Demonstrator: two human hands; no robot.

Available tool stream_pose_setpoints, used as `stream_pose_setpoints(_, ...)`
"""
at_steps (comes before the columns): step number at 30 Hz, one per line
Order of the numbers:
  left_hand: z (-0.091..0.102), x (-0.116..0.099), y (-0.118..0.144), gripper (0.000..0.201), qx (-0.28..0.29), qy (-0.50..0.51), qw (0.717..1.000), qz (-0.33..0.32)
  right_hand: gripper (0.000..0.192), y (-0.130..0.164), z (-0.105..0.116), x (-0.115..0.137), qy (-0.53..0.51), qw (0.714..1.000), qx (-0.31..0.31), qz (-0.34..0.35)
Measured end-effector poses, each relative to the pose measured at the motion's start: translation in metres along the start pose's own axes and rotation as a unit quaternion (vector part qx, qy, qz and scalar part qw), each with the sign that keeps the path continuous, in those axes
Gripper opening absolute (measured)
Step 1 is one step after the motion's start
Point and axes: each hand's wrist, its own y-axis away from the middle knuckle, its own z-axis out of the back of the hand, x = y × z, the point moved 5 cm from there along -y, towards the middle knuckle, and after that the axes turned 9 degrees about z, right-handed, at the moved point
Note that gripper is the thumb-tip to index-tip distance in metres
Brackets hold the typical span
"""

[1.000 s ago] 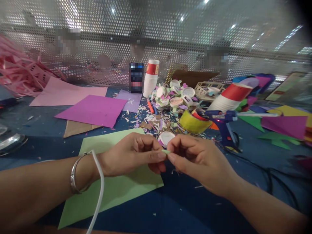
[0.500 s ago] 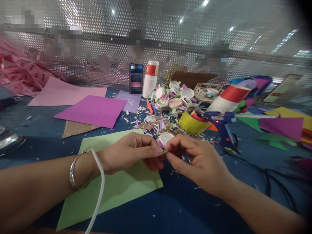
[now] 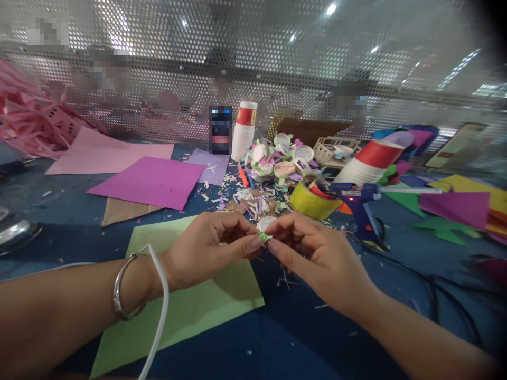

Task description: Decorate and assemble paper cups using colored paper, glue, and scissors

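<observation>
A tiny green paper scrap point(image 3: 264, 237) is pinched between thumb and forefinger tips of both the left hand point(image 3: 209, 248) and the right hand point(image 3: 312, 253), held just above the tabletop point(image 3: 301, 338), w/ a light-green sheet point(image 3: 186, 306) at 7 o'clock. Scrap looks small, creased, partly folded; shaping seems begun, not finished. Finished cap decorations point(image 3: 277, 158) are piled at 12 o'clock.

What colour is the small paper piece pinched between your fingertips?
Light green, seen in the head view: the paper piece is pinched between the left hand and right hand.
</observation>
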Motion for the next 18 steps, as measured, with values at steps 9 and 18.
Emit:
stream_pose_setpoints(9, 0.0034, -0.0091, 0.0046, 0.02, -0.071, -0.158, 0.984, -0.048, 0.021, 0.0016, -0.0052, -0.0041, -0.06, 0.997, 0.028, -0.036)
stream_pose_setpoints(18, -0.0007, -0.002, 0.0008, 0.022, -0.021, -0.062, 0.998, -0.016, 0.022, 0.0014, -0.0048, -0.0054, -0.083, 0.995, 0.033, -0.051)
